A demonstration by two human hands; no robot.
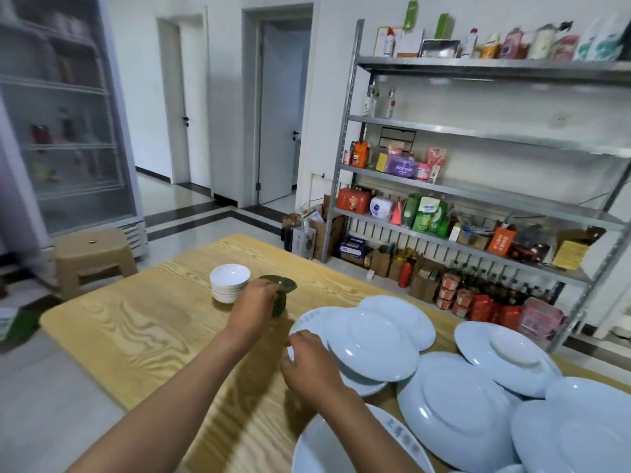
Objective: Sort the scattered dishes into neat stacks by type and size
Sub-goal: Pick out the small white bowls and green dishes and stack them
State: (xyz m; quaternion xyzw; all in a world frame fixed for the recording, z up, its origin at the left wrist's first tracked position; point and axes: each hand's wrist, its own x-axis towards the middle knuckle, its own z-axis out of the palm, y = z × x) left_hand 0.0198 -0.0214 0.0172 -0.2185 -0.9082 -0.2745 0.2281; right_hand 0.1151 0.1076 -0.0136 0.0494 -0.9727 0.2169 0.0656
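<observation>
A stack of white bowls point(229, 283) stands on the wooden table point(143, 332) toward its far side. Just right of it is a stack of small dark green dishes point(280, 295); my left hand point(254, 302) curls round its left side. Several pale blue plates lie upside down and overlapping at the right, one on top point(374, 346). My right hand point(307, 360) pinches the left rim of a white patterned plate point(307, 322) lying under them. Another patterned plate point(327, 445) sits at the near edge, partly hidden by my right forearm.
More overturned blue plates point(505, 356) crowd the table's right end. A beige plastic stool point(92, 257) stands left of the table beside a glass-door fridge point(65, 124). A metal shelf rack point(478, 186) full of goods lines the right wall.
</observation>
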